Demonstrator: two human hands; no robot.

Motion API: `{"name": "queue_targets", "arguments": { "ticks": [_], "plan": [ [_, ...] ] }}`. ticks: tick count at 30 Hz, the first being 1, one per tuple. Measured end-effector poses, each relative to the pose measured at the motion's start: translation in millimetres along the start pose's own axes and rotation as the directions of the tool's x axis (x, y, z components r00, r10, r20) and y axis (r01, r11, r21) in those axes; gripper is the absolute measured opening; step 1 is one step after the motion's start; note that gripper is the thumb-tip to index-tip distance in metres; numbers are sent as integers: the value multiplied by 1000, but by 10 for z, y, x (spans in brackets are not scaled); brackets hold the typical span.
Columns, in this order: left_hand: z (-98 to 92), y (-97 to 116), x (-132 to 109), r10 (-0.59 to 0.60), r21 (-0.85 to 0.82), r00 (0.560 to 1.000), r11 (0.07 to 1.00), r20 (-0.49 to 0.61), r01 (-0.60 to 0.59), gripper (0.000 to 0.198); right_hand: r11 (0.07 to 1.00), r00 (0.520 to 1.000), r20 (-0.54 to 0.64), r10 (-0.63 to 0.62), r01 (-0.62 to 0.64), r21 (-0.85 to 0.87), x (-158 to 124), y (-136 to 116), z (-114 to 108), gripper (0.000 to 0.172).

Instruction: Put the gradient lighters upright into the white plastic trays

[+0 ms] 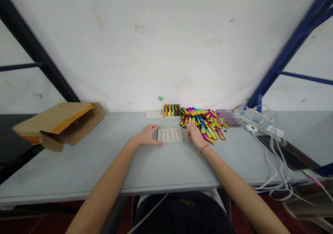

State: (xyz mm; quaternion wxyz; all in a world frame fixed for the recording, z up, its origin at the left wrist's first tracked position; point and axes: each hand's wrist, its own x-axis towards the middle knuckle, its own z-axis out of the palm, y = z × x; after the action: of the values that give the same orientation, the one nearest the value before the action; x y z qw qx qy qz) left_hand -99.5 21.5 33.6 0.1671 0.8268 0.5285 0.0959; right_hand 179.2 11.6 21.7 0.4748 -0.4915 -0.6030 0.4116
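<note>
A white tray with rows of round holes (170, 135) lies on the grey table. My left hand (148, 135) has its thumb and fingers spread around the tray's left edge. Just right of the tray, at the near edge of a pile of shiny multicoloured tubes (199, 117), is my right hand (194, 135). Its fingers are closed, and what they hold, if anything, is too small to make out. Behind the tray, a block of upright tubes with dark and gold tops (172, 110) stands beside a second white tray (154, 114).
An open cardboard box (62, 123) lies on the table's left side. At the right are a white power strip (260, 119), tangled white cables (275, 157) and a dark flat device (288, 154). A white wall rises behind the table (169, 171).
</note>
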Motion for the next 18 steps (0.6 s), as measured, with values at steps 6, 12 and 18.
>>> {"name": "queue_targets", "arguments": {
  "ticks": [6, 12, 18],
  "plan": [
    [-20, 8, -5, 40, -4, 999, 999, 14, -40, 81, 977, 990, 27, -139, 142, -159, 1, 25, -55, 36],
    [44, 88, 15, 21, 26, 1000, 999, 5, -21, 88, 910, 944, -8, -330, 316, -268, 33, 46, -88, 42],
    [92, 160, 35, 72, -30, 997, 997, -9, -72, 83, 907, 924, -47, -380, 362, -215, 28, 47, -94, 38]
  ]
}}
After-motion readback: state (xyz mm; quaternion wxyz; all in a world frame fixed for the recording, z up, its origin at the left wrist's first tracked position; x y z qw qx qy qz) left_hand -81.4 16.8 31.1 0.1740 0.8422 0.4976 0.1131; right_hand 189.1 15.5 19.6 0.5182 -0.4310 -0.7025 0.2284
